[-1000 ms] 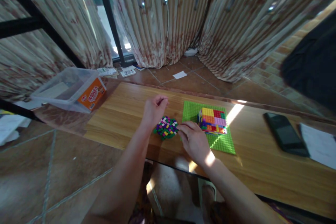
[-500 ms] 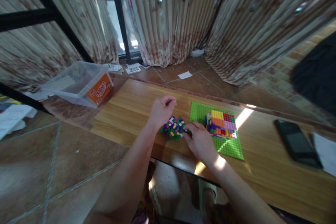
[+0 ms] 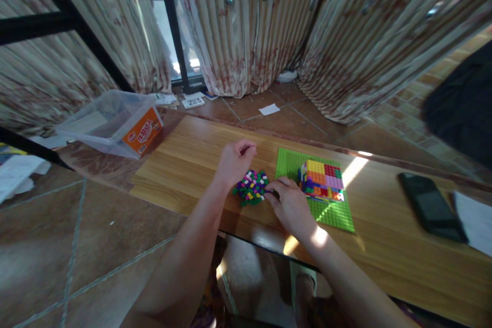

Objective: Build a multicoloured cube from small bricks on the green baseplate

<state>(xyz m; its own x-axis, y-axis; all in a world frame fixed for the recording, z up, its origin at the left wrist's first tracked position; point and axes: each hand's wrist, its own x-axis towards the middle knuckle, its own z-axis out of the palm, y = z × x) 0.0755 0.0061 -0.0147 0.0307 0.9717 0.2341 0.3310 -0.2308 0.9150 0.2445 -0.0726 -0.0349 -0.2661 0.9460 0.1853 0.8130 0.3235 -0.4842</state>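
Our block (image 3: pixel 323 178) stands on the green plate (image 3: pixel 286 161), studs up; its longer side seems to run left to right, the right end a little nearer us. The loose bricks (image 3: pixel 250 188) lie heaped on the table (image 3: pixel 172 159), left of the plate. Our right hand (image 3: pixel 292 205) has its fingers drawn narrow at the heap's right edge; we cannot tell whether they grip a brick. Our left hand (image 3: pixel 235 164) curls beside the heap, its contents hidden from us.
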